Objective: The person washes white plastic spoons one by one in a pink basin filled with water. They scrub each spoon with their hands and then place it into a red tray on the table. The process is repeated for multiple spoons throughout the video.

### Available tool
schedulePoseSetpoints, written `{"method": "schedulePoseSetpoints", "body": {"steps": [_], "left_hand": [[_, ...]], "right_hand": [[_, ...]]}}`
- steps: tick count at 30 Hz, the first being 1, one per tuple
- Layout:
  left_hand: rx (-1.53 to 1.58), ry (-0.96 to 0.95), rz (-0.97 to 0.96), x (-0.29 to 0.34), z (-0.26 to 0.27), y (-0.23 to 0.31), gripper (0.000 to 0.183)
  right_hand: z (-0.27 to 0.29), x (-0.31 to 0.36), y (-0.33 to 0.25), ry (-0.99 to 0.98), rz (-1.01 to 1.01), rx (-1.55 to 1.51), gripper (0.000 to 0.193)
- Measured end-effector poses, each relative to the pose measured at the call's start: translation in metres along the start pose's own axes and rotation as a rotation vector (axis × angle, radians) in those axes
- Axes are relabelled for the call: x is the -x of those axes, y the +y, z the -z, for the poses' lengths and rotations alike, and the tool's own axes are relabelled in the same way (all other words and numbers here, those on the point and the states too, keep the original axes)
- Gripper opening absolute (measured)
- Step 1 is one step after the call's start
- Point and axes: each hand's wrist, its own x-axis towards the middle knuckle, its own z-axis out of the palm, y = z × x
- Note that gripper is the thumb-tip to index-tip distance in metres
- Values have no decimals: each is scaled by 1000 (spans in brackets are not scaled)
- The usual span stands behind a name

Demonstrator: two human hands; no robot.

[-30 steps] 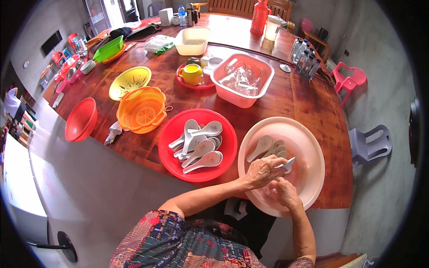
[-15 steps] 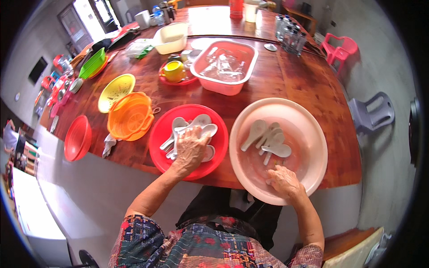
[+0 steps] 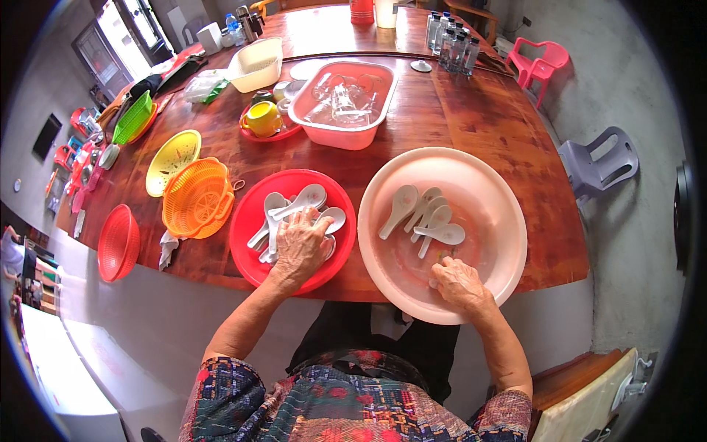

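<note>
spoons [image 3: 274, 234] partly under left hand [image 3: 300, 247], red cup [image 3: 361, 10] cut off at top

Glossy white ceramic spoons [image 3: 294, 214], smooth plastic basins [image 3: 486, 191], polished wood table [image 3: 486, 118]

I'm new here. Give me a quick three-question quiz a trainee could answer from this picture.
1. True or false: the left hand rests on white spoons in the red plate.
2. Where is the right hand? A) in the pink basin B) on the orange colander C) on the yellow cup
3. What lies in the basin's middle?

Key: 1 true; 2 A; 3 white spoons.
</note>
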Motion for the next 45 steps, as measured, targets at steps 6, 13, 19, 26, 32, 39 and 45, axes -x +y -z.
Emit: {"method": "schedulePoseSetpoints", "body": {"steps": [6, 13, 19, 26, 32, 39, 45], "left_hand": [[75, 163, -137, -28, 15, 42, 29], [71, -121, -474, -69, -50, 131, 23], [-23, -288, -399, -73, -104, 146, 25], [452, -627, -203, -76, -77, 147, 38], [1583, -719, 12, -71, -115, 139, 34], [2127, -1006, 447, -56, -72, 150, 23], [2315, -951, 456, -46, -80, 159, 24]], "right_hand": [[-3, 1, 1, 38, -21, 35, 13], [-5, 0, 5, -35, -72, 27, 15], [-24, -1, 18, 133, 32, -41, 18], [0, 1, 10, 62, -153, 51, 10], [21, -8, 4, 894, -160, -236, 14], [29, -33, -1, 1016, -98, -234, 17], [15, -53, 33, 992, -240, -536, 18]]}}
